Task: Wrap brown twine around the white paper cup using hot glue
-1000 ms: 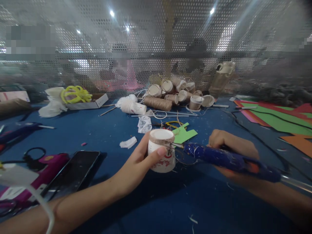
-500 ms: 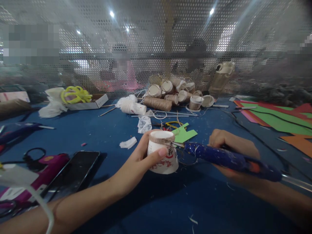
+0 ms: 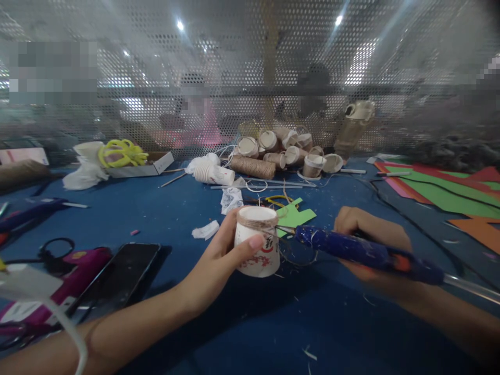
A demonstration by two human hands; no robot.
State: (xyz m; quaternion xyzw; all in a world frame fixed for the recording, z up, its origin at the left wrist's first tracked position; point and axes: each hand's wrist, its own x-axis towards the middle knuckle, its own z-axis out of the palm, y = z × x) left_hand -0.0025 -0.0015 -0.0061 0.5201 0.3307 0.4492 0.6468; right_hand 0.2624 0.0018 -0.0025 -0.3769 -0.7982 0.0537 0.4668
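Paper cup has shifted slightly since the earlier frame; base-up, held around the middle of the table, well in from its near edge. Left hand clamped on it, thumb across front; right hand closed around glue gun, tip at the twine band, contact hard to tell. Step looks like gluing twine; next calls for steady turning, twine pressed down.

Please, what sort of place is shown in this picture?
Probably a craft workshop: the right hand holds a blue glue gun, twine-wrapped cups are heaped at the back of the table, and coloured sheets lie at the right.
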